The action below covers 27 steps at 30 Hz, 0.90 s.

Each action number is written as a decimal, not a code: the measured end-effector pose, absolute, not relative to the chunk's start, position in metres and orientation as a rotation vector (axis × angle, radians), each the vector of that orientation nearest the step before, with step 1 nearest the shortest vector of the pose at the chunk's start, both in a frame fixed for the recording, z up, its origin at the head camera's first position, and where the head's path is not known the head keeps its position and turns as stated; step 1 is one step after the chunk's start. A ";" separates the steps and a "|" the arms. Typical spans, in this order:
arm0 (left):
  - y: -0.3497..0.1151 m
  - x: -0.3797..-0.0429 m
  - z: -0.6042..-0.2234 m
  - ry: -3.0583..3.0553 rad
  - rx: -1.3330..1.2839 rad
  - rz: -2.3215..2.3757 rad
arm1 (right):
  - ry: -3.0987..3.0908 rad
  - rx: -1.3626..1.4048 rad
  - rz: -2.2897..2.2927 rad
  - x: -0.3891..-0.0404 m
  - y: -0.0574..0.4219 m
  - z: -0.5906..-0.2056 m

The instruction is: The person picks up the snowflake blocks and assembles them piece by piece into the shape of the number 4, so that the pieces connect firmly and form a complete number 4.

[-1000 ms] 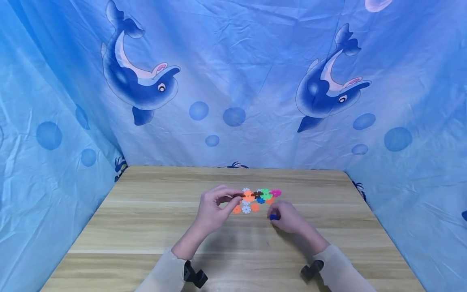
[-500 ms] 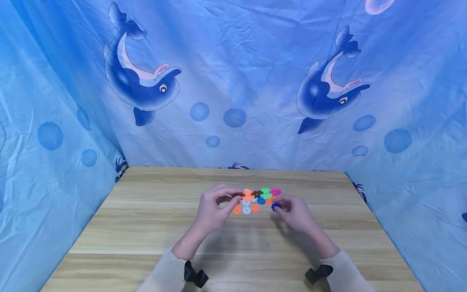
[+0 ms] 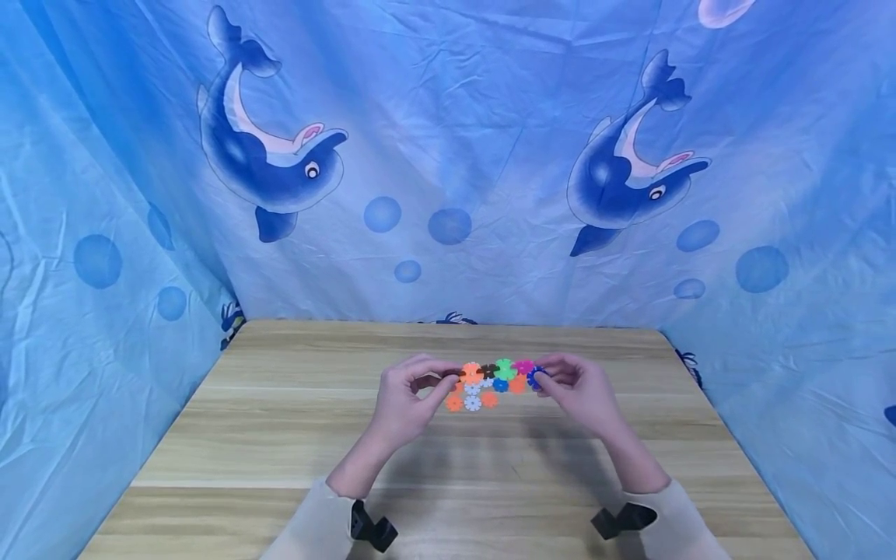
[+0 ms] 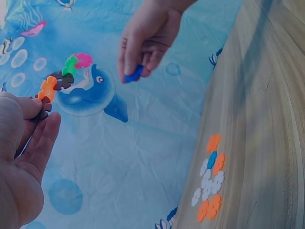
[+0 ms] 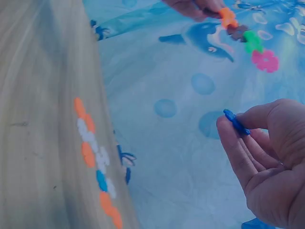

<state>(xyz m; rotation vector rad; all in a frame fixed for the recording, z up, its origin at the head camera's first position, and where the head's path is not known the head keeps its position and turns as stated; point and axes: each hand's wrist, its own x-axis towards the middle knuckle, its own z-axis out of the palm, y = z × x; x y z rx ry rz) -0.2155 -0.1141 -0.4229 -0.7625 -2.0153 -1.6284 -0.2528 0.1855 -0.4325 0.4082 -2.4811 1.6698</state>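
My left hand (image 3: pixel 406 404) pinches a dark brown plastic snowflake disc (image 4: pixel 44 110) between thumb and fingers. That disc is one end of a raised chain of interlocked snowflake discs: an orange disc (image 3: pixel 471 372), another brown disc (image 4: pixel 62 81), a green disc (image 3: pixel 505 369) and a pink disc (image 5: pixel 265 61) at the far end. In my right hand (image 3: pixel 588 397), thumb and fingertips pinch a single blue snowflake disc (image 5: pixel 236 122). The head view puts it close to the pink end; both wrist views show a gap between them.
On the wooden table (image 3: pixel 280 435), below the chain, lie several flat snowflake discs: white discs (image 3: pixel 472 403), orange discs (image 3: pixel 455 402) and a blue disc (image 3: pixel 500 385). A blue dolphin-print cloth (image 3: pixel 448 155) hangs behind the table and at both sides.
My right hand has risen from near the tabletop, moving away from me and slightly right, bringing the blue disc up beside the pink end. The left hand and chain have barely shifted.
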 end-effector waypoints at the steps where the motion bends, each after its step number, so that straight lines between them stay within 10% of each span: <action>1: -0.114 -0.216 -0.423 -2.012 -0.764 -1.623 | -2.459 0.410 1.703 -0.252 0.186 -0.430; 27: -0.114 -0.215 -0.425 -2.025 -0.768 -1.625 | -2.238 0.439 2.183 -0.240 0.188 -0.402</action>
